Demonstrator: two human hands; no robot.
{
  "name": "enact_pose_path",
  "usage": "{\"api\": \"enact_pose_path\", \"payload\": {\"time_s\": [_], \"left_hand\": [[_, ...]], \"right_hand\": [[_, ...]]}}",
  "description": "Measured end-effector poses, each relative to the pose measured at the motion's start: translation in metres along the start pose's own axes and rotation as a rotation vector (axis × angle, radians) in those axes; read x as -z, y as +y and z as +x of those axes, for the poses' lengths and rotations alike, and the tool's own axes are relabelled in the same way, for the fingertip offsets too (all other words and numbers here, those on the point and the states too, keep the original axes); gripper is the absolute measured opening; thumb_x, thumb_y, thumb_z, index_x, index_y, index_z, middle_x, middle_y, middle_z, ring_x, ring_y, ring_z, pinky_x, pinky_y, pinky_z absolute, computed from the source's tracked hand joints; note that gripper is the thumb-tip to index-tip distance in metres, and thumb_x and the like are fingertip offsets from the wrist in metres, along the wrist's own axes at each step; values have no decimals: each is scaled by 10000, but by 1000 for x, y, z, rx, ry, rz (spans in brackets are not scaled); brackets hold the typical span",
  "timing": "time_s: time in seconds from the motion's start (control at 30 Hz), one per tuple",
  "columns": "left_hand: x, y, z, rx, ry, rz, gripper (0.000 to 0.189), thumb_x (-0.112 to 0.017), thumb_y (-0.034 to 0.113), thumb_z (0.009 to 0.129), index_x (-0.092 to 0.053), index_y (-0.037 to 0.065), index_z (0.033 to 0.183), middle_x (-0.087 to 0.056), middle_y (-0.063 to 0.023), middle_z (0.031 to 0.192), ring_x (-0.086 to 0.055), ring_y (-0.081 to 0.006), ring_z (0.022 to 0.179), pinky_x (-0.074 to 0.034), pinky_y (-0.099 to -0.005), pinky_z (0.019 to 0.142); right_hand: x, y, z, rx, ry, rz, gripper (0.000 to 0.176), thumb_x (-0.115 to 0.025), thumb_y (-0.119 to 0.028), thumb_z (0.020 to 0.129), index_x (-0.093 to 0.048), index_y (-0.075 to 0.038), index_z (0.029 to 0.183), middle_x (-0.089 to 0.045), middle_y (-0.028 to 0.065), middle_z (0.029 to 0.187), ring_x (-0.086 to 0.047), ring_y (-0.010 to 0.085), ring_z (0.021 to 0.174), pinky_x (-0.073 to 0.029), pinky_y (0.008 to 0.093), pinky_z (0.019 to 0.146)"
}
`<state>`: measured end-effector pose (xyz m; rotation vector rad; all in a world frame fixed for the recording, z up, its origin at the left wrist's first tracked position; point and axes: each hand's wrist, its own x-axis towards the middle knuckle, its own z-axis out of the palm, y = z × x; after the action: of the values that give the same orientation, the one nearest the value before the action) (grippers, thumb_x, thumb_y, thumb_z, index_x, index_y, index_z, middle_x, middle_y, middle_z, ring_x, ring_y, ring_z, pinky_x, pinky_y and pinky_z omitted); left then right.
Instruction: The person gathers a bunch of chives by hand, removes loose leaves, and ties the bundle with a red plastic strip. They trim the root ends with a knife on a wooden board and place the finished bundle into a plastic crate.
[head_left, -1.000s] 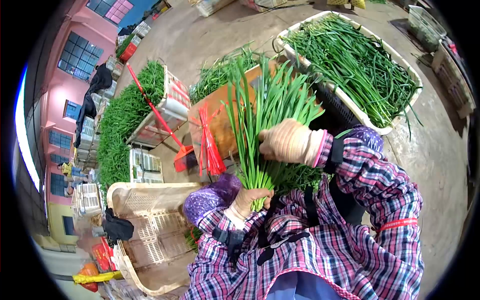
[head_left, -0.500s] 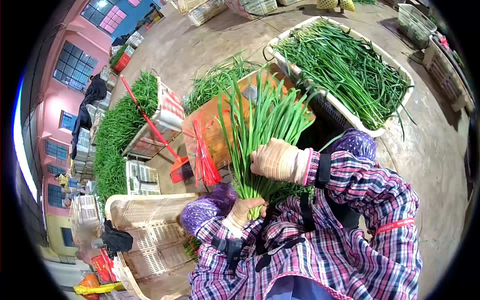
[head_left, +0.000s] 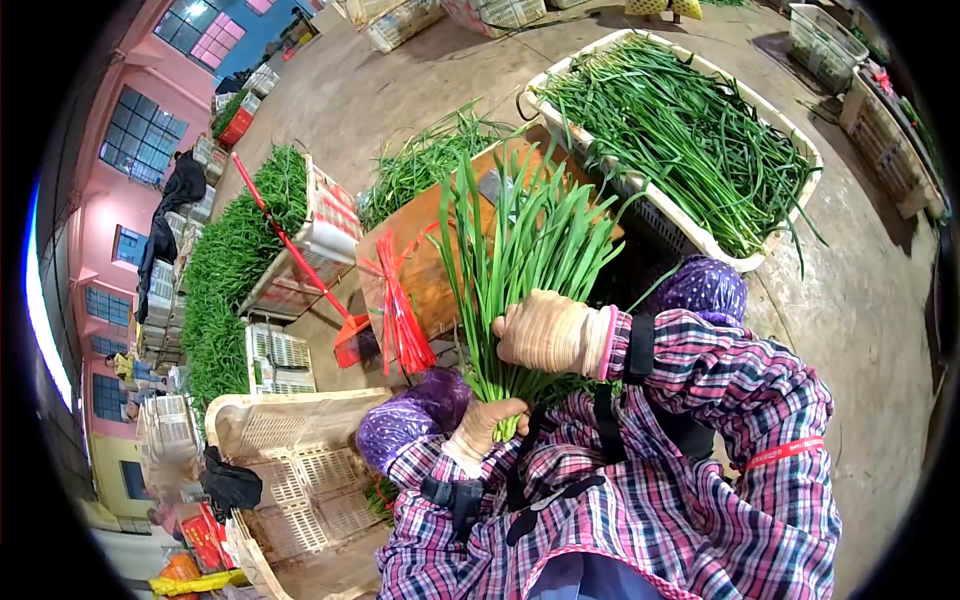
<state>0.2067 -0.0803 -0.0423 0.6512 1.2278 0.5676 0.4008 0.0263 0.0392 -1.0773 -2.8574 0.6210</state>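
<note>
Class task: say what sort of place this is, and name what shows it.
Probably an open-air vegetable packing yard: a white crate heaped with green stalks, red ties, and a bunch gripped by the left hand and right hand.

- Your left hand [head_left: 492, 418], gloved, sits low and close to your chest, its fingers curled tight into a grip.
- Your right hand [head_left: 548, 333], also gloved, is just above it, back facing up, fingers wrapped closed.
- Both elbows are bent, and your plaid-sleeved forearms angle inward.
</note>
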Motion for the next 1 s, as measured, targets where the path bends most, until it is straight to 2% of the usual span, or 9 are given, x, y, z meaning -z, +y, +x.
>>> {"api": "enact_pose_path", "payload": {"time_s": [0.07,0.13,0.27,0.67,0.77,0.8,0.87,0.93,1.0], "left_hand": [[-4,4,1,-44,-21,-29,190,-634,97,764,-598,-29,902,-604,-96,684,-614,-199,575,-532,-334,557],[-8,8,-1,-68,-12,-44,200,-641,91,757,-594,-27,912,-600,-94,681,-613,-199,570,-533,-334,550],[-7,5,4,-93,-32,-54,236,-653,67,737,-583,-22,943,-593,-89,693,-612,-199,562,-534,-332,524],[-6,-6,6,-2,-16,-36,200,-620,38,753,-576,-23,938,-599,-103,691,-608,-199,558,-536,-323,527],[-8,-6,6,0,-1,-62,191,-622,49,759,-579,-27,929,-599,-102,686,-606,-196,559,-534,-321,527],[-9,-5,6,1,-1,-62,191,-622,49,759,-579,-27,929,-599,-102,686,-606,-196,559,-534,-321,527],[-9,-3,5,34,4,-97,184,-625,51,758,-580,-27,918,-596,-102,682,-603,-198,556,-521,-320,516],[-12,1,6,18,-14,-79,183,-623,43,755,-577,-26,918,-592,-103,680,-601,-202,554,-506,-319,503],[-13,1,8,32,5,-88,122,-607,35,760,-584,-24,864,-589,-97,645,-590,-194,534,-495,-311,500]], "right_hand": [[1,-2,-4,18,-11,-77,245,-570,-259,786,-637,-54,904,-641,97,791,-661,301,738,-538,411,599],[3,1,-14,253,70,-260,200,-596,-231,776,-647,-90,909,-626,77,801,-659,280,744,-537,394,577],[6,5,-15,111,-9,-271,203,-605,-200,772,-655,-114,949,-619,85,864,-651,272,848,-544,394,646],[-3,10,-10,148,-60,-188,282,-584,-264,776,-627,-69,975,-619,126,905,-652,317,796,-540,414,647],[-5,7,-11,-13,-51,-76,250,-588,-254,766,-643,-72,929,-627,90,858,-652,288,793,-539,403,632],[-8,9,-12,-13,-52,-76,250,-588,-254,766,-643,-72,929,-627,90,858,-652,288,793,-539,403,632],[-9,12,-15,196,-2,-272,208,-591,-234,771,-652,-87,904,-621,76,846,-652,264,784,-536,393,614],[-2,8,-18,97,-46,-253,156,-615,-162,763,-681,-104,892,-654,59,866,-660,263,838,-541,388,615],[-4,12,-17,132,4,-269,143,-611,-156,766,-682,-112,882,-657,44,865,-660,256,856,-543,383,615]]}}
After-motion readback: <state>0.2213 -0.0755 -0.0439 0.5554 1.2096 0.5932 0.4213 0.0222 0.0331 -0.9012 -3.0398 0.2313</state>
